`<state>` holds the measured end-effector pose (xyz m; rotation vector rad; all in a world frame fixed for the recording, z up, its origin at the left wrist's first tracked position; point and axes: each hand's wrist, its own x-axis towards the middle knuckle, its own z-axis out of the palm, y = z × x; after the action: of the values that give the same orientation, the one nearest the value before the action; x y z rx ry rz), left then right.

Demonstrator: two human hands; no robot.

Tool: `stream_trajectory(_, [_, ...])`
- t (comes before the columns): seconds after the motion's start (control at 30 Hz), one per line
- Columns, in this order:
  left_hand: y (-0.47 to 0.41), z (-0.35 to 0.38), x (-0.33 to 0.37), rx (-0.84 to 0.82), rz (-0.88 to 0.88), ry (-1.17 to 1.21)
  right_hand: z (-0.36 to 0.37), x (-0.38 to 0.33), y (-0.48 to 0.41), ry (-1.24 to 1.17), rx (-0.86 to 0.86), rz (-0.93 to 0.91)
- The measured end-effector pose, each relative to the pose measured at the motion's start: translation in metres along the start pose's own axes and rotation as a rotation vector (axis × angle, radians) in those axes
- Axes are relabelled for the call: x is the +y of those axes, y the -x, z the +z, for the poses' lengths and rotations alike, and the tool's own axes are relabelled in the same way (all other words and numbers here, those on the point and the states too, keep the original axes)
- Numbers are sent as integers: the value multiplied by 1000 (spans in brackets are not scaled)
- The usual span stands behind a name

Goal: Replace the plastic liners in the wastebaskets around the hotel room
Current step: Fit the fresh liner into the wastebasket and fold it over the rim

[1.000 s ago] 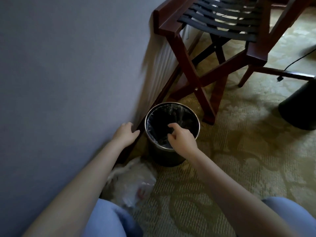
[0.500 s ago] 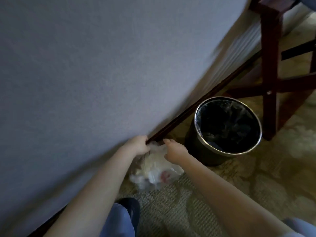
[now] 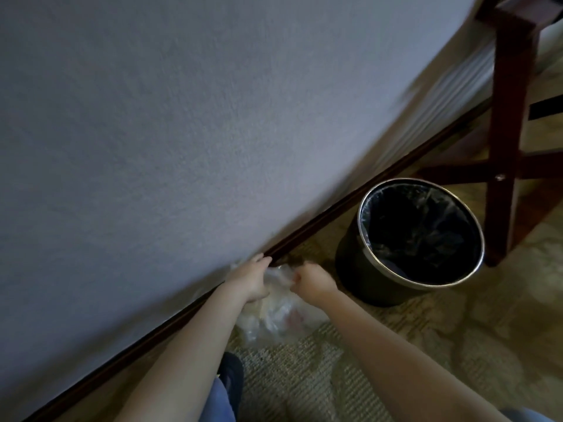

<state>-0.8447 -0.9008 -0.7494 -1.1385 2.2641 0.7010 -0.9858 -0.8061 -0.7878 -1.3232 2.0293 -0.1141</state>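
A crumpled liner (image 3: 280, 318) of clear plastic, with scraps showing faintly inside, is held down on the carpet (image 3: 426, 345) by both hands. Its top is gripped by the left hand (image 3: 253, 281), whose fingers (image 3: 262, 262) are curled over the plastic right at the baseboard (image 3: 335, 214). It is also pinched by the right hand (image 3: 310, 280), which is closed into a fist just beside the left. Most of the bag is spread below the fingers, toward the person.

The wastebasket (image 3: 359, 269), dark with a metal rim, is stood upright on the carpet to the right of the right-hand fingers, near but untouched. It is lined with a fresh liner (image 3: 380, 208), whose clear film is seen along the inner wall under the rim. Farther right of the fingers, past the wastebasket, a red-brown wooden leg (image 3: 505, 117) is planted on the carpet. The grey wall (image 3: 182, 132) is seen above and to the left of the fingers. A dark shoe (image 3: 233, 373) is seen below the left forearm.
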Motion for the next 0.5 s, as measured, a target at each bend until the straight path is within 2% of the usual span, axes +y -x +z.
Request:
stream_trajectory(0.07, [3,-9,12,-26,23,28,-22,-2,16,-77,56,-45])
stream_trajectory(0.2, [32,-46,42,69,62,52,-71,-11,57,-177,137,-19])
stream_trajectory(0.5, [166,-202,137,88,233,-10,-223,-50,212,-421,292,94])
